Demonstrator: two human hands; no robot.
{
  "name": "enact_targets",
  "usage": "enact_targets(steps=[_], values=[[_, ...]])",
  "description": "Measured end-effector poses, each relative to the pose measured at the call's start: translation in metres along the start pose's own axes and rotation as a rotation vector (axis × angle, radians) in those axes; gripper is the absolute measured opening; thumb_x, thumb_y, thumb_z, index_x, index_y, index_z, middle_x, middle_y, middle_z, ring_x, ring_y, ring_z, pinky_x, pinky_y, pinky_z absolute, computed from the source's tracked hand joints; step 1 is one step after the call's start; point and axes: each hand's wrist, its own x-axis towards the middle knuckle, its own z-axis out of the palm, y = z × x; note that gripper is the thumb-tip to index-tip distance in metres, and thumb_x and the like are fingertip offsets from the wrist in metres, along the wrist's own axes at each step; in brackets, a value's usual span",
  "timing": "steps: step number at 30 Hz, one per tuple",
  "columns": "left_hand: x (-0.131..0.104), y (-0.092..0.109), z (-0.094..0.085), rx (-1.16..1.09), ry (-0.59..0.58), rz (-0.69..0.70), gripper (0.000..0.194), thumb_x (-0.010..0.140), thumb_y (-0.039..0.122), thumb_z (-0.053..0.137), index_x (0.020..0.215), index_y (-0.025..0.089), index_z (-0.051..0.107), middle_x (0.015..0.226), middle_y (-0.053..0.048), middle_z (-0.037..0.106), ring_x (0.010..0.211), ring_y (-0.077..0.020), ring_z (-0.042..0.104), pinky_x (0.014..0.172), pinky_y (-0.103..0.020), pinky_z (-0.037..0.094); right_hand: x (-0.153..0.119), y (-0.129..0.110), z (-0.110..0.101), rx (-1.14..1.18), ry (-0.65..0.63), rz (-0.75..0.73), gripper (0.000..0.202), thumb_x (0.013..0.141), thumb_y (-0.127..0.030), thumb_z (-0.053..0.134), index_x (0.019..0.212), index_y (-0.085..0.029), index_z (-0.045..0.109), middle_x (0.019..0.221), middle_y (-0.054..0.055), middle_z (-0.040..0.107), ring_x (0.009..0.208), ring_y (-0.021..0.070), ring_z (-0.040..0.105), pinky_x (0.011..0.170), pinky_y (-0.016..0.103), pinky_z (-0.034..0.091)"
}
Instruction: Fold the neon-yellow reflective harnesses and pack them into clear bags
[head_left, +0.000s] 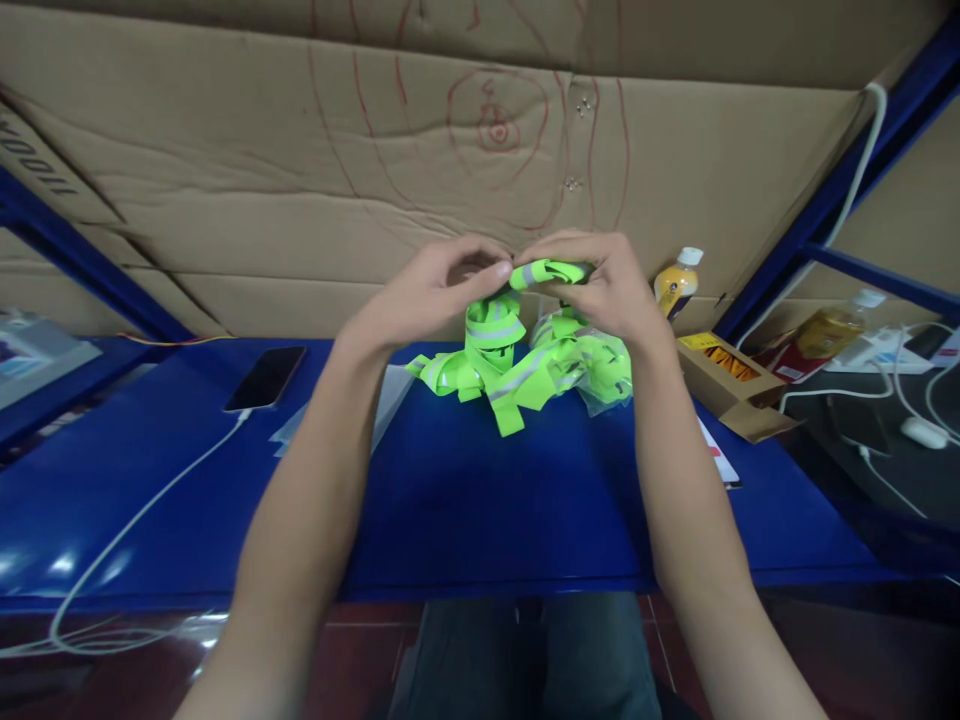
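Note:
Both hands are raised close together above a pile of neon yellow-green reflective straps on the blue table. My left hand is closed, its thumb and fingers pinching the left end of a folded neon band. At the band's right end, my right hand is closed on it too, fingers behind and thumb below. The pile has loose strap ends hanging forward, a rolled loop at its top left and clear plastic around its right part. The fingertips behind the band are partly hidden.
A phone with a white cable lies left on the blue table. Clear plastic sheeting is beside my left forearm. An open carton, a yellow bottle and a printed card are at right. Cardboard stands behind.

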Motion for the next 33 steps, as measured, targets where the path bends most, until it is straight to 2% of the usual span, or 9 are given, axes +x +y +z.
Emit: enact_targets(steps=[3,5,9,13,17,21,25,29,33], values=[[0.0,0.001,0.001,0.05,-0.087,0.021,0.061,0.091,0.076,0.076,0.116,0.02,0.076,0.122,-0.011,0.079,0.122,-0.0308,0.071,0.107,-0.039,0.056,-0.001,0.0,0.005,0.026,0.038,0.012,0.026,0.082,-0.046,0.093,0.098,-0.028,0.081,0.115,0.009,0.081,0.12,0.0335,0.073,0.1,0.048,0.062],[0.0,0.0,0.005,0.001,-0.131,-0.002,0.061,0.09,0.077,0.077,0.111,0.019,0.077,0.112,-0.01,0.081,0.117,-0.031,0.073,0.106,-0.04,0.057,-0.002,-0.002,0.006,0.051,0.048,0.025,0.031,0.083,-0.051,0.092,0.101,-0.028,0.081,0.113,0.008,0.081,0.115,0.0325,0.074,0.098,0.047,0.063],[-0.004,-0.007,0.006,-0.239,-0.226,-0.164,0.061,0.092,0.08,0.072,0.095,0.019,0.078,0.088,-0.01,0.078,0.085,-0.0281,0.077,0.084,-0.042,0.063,-0.002,-0.004,0.005,0.068,0.003,0.053,0.045,0.079,-0.064,0.094,0.097,-0.026,0.078,0.098,0.005,0.077,0.099,0.03,0.071,0.087,0.045,0.062],[-0.008,-0.011,-0.003,-0.316,-0.326,-0.279,0.049,0.093,0.07,0.076,0.101,0.021,0.08,0.088,-0.008,0.08,0.071,-0.023,0.073,0.071,-0.038,0.061,0.0,-0.001,0.008,0.067,-0.122,0.063,0.053,0.078,-0.072,0.091,0.09,-0.025,0.072,0.092,0.004,0.071,0.092,0.0249,0.065,0.082,0.038,0.057],[-0.005,-0.008,-0.008,-0.098,-0.387,-0.18,0.039,0.088,0.059,0.08,0.084,0.02,0.08,0.076,-0.003,0.073,0.065,-0.0174,0.064,0.062,-0.028,0.049,0.002,0.006,0.016,0.065,-0.179,0.081,0.057,0.074,-0.07,0.095,0.097,-0.023,0.071,0.095,0.002,0.07,0.09,0.021,0.06,0.081,0.034,0.051],[0.0,-0.007,-0.008,0.073,-0.445,-0.082,0.034,0.09,0.054,0.075,0.082,0.021,0.083,0.062,0.001,0.058,0.055,-0.0123,0.047,0.055,-0.026,0.034,0.005,0.01,0.021,0.085,-0.224,0.088,0.052,0.072,-0.061,0.095,0.087,-0.021,0.065,0.09,0.002,0.067,0.088,0.0188,0.059,0.079,0.031,0.047],[-0.001,-0.008,-0.011,0.079,-0.507,-0.085,0.035,0.091,0.055,0.073,0.089,0.023,0.085,0.066,0.0,0.063,0.058,-0.0151,0.051,0.058,-0.028,0.036,0.004,0.007,0.017,0.114,-0.321,0.073,0.042,0.075,-0.056,0.09,0.086,-0.021,0.07,0.089,0.002,0.07,0.086,0.0188,0.06,0.08,0.032,0.047],[-0.003,-0.008,-0.018,0.059,-0.496,-0.122,0.036,0.09,0.058,0.076,0.09,0.023,0.085,0.077,-0.003,0.073,0.067,-0.0193,0.061,0.064,-0.03,0.044,0.003,0.004,0.017,0.171,-0.255,0.125,0.042,0.075,-0.058,0.087,0.082,-0.022,0.067,0.079,-0.001,0.063,0.079,0.0176,0.055,0.074,0.031,0.046],[-0.005,-0.009,-0.024,-0.024,-0.419,-0.131,0.035,0.087,0.058,0.081,0.089,0.023,0.086,0.083,-0.005,0.077,0.073,-0.0207,0.066,0.067,-0.03,0.05,0.003,0.011,0.027,0.361,-0.139,0.201,0.052,0.071,-0.065,0.087,0.078,-0.025,0.054,0.073,-0.003,0.052,0.067,0.0152,0.046,0.062,0.03,0.041]])
